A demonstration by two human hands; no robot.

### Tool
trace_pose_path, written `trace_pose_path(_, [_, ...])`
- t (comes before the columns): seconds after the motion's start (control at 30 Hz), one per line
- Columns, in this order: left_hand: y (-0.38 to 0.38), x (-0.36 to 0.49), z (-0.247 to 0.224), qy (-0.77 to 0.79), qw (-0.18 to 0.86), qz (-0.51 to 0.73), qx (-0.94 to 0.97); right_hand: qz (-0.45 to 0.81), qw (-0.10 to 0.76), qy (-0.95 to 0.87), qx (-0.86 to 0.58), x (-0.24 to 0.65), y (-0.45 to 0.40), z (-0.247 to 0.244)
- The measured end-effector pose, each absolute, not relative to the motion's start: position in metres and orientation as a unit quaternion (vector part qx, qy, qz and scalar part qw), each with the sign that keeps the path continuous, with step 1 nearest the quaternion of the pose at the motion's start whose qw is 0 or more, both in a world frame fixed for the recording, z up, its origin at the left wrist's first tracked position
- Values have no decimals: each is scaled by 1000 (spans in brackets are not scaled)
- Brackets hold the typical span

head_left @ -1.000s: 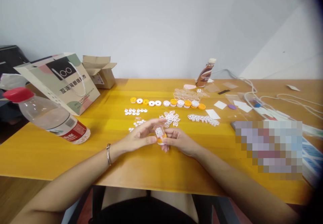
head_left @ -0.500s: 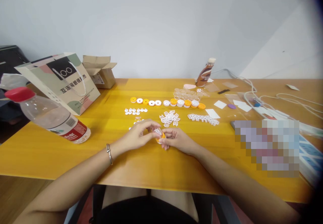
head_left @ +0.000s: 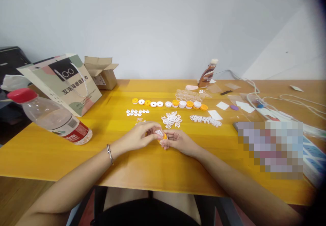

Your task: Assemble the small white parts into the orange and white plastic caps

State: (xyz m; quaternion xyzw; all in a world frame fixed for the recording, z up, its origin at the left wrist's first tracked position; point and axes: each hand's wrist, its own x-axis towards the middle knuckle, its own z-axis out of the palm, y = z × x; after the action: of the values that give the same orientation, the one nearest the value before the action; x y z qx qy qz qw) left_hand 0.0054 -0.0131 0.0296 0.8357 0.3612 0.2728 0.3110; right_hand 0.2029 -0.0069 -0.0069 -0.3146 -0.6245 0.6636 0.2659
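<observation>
Small capsule (head_left: 161,136) tilted, long axis slanting: clear end far-left, orange end near-right. White piece (head_left: 159,132) visible through clear part. Over table (head_left: 152,171), left hand (head_left: 143,136) grasping clear end, right hand (head_left: 179,142) pinching orange end.

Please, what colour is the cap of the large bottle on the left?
Red cap; best seen in the head view.

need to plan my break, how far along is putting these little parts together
Looks early. Parts are sorted into groups, but I see no finished piece. In hand: one small clear and orange piece, between left hand and right hand. Left to do, probably: the yellow and white rings, clear cups and white wheels loose on the table.
</observation>
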Motion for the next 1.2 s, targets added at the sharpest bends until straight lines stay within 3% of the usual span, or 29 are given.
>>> trace_pose_path(0.17, [-4, -1, 37, 269, 392, 233, 848, 690, 247, -607, -307, 201, -10, -3])
trace_pose_path(0.4, [-9, 3, 34, 376, 268, 262, 848, 648, 316, -614, -321, 196, -9, -6])
trace_pose_path(0.7, [-5, 0, 40, 269, 381, 267, 843, 732, 300, -554, -259, 199, -15, -5])
trace_pose_path(0.97, [-9, 4, 35, 378, 246, 258, 854, 660, 346, -598, -295, 193, -8, -7])
trace_pose_path(1.2, [-7, 2, 39, 272, 327, 261, 867, 733, 308, -550, -255, 196, -18, -6])
